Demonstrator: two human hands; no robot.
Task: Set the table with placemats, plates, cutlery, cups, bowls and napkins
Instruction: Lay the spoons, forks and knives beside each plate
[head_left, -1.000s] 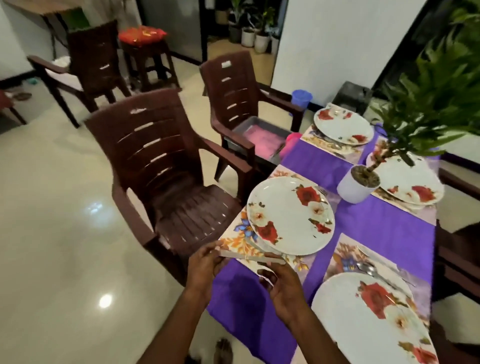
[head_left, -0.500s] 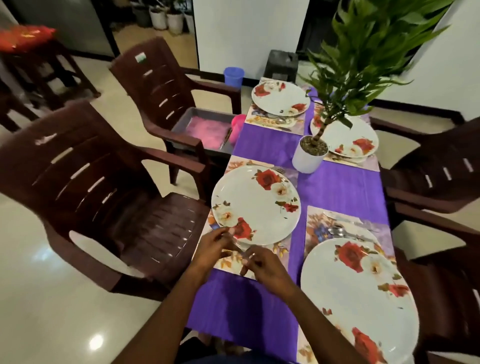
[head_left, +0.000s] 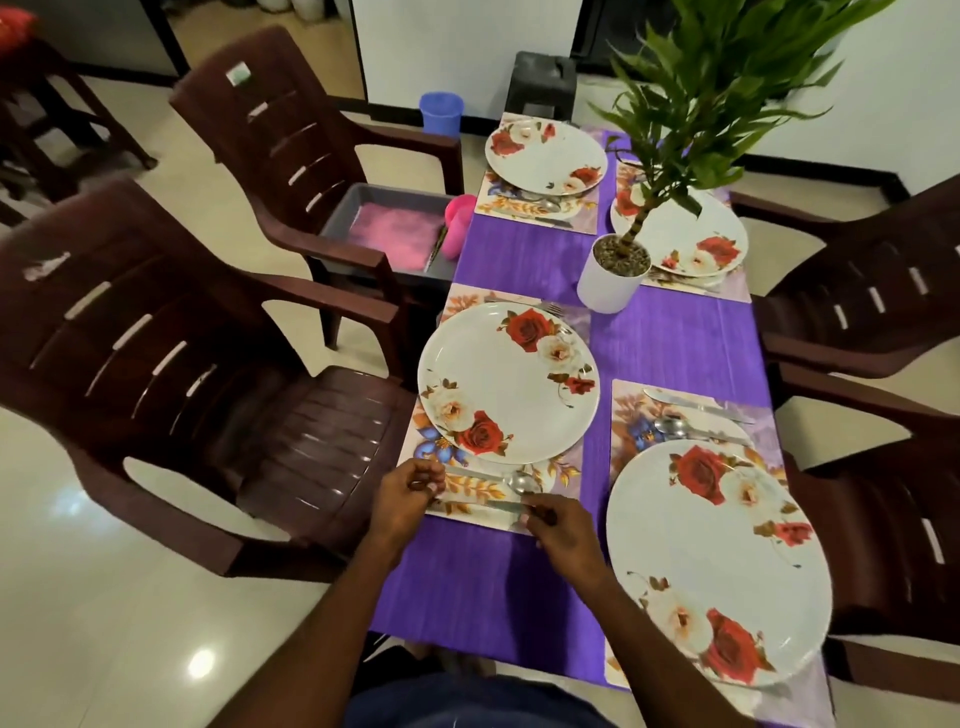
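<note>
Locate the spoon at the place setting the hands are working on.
In the head view, the spoon lies on the near-left placemat, just below the plate, between the left hand and right hand.

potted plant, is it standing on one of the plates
No, the potted plant stands on the purple tablecloth, beside a plate.

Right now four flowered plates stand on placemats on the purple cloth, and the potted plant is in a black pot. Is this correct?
Not quite: the pot is white, not black, as the head view shows. The rest holds: four flowered plates stand on placemats on the purple cloth.
</note>
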